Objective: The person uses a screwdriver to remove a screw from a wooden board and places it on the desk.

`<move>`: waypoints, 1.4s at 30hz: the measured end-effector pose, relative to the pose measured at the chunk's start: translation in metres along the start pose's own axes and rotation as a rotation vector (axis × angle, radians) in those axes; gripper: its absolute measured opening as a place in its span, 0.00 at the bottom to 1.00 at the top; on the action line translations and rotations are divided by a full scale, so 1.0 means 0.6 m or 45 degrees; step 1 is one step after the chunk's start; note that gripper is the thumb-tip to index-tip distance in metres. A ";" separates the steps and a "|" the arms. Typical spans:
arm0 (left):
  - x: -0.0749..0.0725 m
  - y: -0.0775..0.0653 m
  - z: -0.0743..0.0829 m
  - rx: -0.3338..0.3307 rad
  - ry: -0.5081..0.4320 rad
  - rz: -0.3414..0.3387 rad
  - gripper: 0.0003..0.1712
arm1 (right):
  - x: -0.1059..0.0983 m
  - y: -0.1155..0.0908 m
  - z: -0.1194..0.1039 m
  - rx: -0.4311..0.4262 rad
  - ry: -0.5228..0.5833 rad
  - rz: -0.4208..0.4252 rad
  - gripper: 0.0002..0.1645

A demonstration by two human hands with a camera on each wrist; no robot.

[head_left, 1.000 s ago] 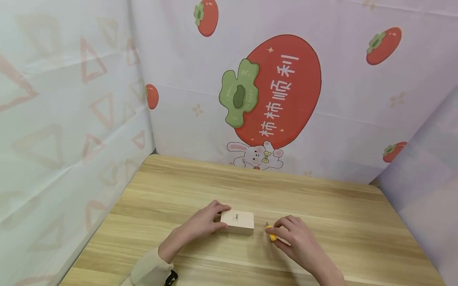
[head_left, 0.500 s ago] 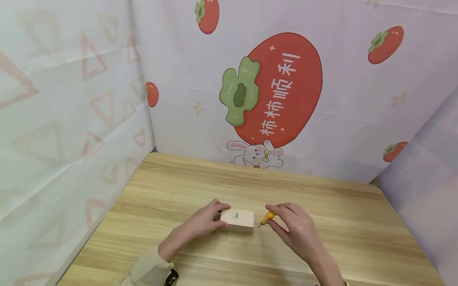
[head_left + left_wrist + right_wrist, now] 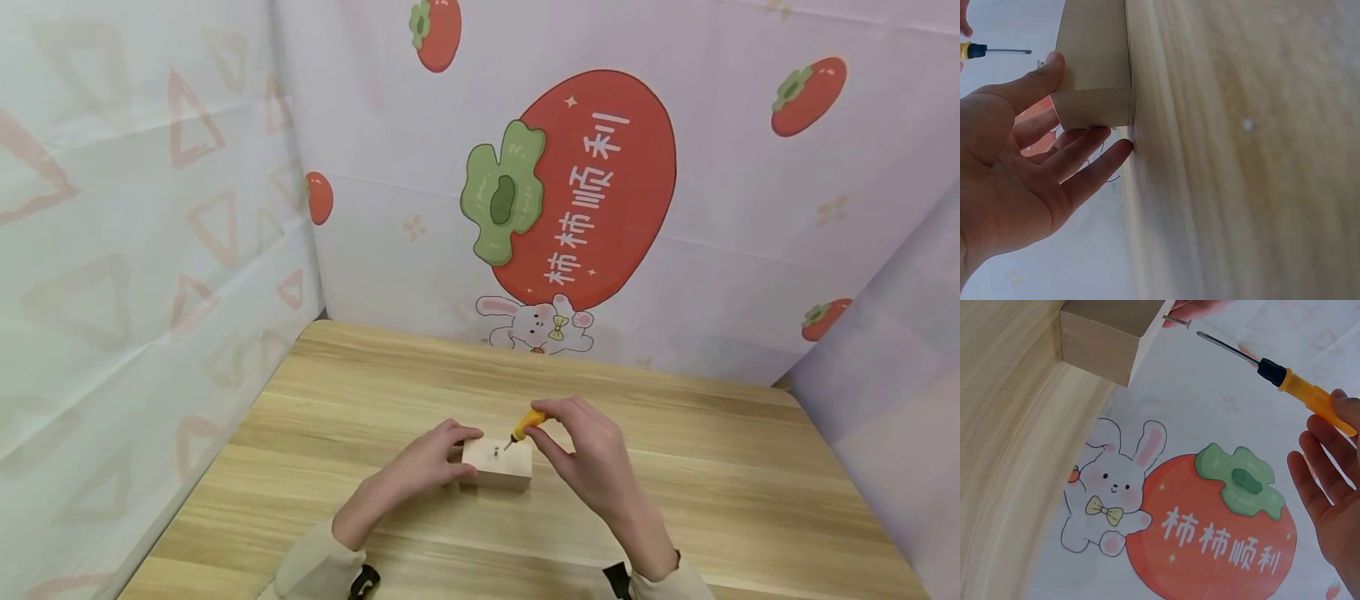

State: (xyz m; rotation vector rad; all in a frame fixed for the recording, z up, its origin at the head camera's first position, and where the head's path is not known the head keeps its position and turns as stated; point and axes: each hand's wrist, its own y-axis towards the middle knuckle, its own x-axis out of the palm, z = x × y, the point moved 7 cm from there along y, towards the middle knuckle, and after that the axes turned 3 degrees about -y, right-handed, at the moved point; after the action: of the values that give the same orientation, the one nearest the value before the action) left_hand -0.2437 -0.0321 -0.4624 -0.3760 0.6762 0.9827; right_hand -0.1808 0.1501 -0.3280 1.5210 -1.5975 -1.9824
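Note:
A pale wooden block lies on the table, and a small metal screw stands up from its top face. My left hand grips the block's left end, thumb on the near side and fingers on the far side, as the left wrist view also shows. Between thumb and fingertips, my right hand pinches the yellow handle of a screwdriver. The shaft slants down to the left over the block. In the right wrist view its tip is close to the screw head but apart from it.
The wood-grain table runs back to a white printed cloth with a large red persimmon and a rabbit. Another cloth wall stands along the left side, and one more on the right.
My right hand has lifted the screwdriver off the table and turned it tip down. It has moved left and up, over the block. The left hand and block have stayed put.

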 end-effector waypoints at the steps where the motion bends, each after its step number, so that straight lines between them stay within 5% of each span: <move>1: -0.001 0.000 0.000 -0.003 -0.001 0.000 0.32 | 0.004 0.002 0.000 0.007 0.004 -0.010 0.19; 19: 0.000 0.004 -0.004 -0.019 -0.053 -0.002 0.31 | 0.038 0.024 0.001 0.059 -0.049 -0.184 0.24; 42: -0.001 0.006 -0.005 -0.025 -0.076 -0.005 0.32 | 0.039 0.032 -0.005 0.055 -0.030 -0.169 0.24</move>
State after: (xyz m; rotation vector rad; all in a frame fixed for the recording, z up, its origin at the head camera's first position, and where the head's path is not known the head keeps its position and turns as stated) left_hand -0.2478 -0.0323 -0.4639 -0.3636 0.6122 0.9938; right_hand -0.1978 0.1246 -0.3259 1.6665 -1.5965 -2.0540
